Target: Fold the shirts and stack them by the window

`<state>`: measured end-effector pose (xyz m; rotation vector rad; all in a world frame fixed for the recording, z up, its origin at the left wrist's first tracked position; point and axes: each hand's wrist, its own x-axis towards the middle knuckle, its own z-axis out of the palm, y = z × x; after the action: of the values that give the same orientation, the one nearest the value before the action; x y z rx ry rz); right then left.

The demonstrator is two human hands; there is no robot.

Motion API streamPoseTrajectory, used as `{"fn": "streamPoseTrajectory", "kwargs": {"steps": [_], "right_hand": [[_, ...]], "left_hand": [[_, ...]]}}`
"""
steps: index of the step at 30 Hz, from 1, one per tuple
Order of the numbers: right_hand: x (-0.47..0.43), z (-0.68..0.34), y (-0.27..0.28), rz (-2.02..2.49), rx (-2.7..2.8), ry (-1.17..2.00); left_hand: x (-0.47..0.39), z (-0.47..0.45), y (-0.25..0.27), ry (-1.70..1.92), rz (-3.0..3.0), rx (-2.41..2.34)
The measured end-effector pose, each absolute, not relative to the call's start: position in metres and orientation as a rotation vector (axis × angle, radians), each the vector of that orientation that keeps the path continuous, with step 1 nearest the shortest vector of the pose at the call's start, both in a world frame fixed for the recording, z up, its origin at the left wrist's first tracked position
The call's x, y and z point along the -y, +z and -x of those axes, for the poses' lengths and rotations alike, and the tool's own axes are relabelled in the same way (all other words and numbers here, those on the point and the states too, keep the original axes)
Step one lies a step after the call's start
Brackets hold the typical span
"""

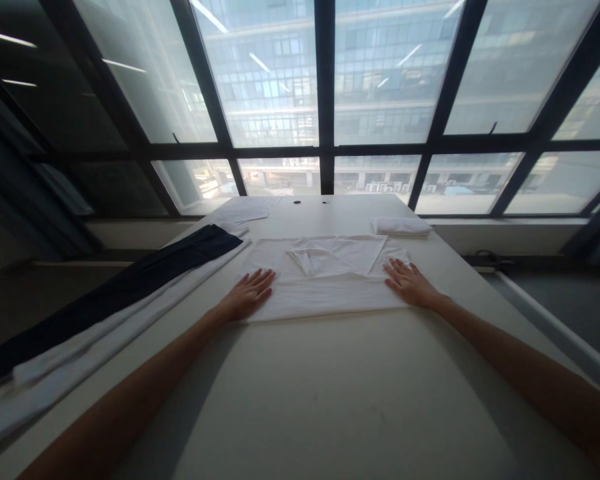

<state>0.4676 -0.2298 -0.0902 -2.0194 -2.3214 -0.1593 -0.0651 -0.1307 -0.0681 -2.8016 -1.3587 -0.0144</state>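
A white cloth garment (330,295), perhaps a shirt, lies partly folded across the middle of the white table. Its near edge forms a flat, straight band, while loose wrinkled folds lie on its far half. My left hand (249,293) rests flat on the garment's left end, palm down with the fingers stretched out. On the right end lies my right hand (411,283), also flat with its fingers spread. Neither hand grips the fabric.
Dark trousers (130,293) and long white garments (145,319) lie along the left edge of the table (325,400). A folded white cloth (401,227) sits at the back right, and a flat white cloth (243,212) at the back left. Tall windows (325,100) stand behind.
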Motion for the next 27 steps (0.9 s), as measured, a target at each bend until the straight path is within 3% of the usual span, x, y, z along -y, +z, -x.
{"fn": "streamPoseTrajectory", "kwargs": {"steps": [10, 16, 22, 27], "right_hand": [[0.238, -0.509, -0.097, 2.364, 1.835, -0.060], [0.241, -0.485, -0.086, 2.071, 1.818, -0.425], [0.237, -0.460, -0.083, 1.989, 2.097, -0.085], [0.245, -0.454, -0.080, 1.804, 2.243, 0.004]], "left_hand": [[0.124, 0.074, -0.074, -0.091, 2.754, 1.313], [0.136, 0.061, -0.067, -0.298, 2.741, 1.251], [0.145, 0.042, -0.073, -0.173, 2.842, 1.205], [0.143, 0.043, -0.076, -0.153, 2.850, 1.217]]}}
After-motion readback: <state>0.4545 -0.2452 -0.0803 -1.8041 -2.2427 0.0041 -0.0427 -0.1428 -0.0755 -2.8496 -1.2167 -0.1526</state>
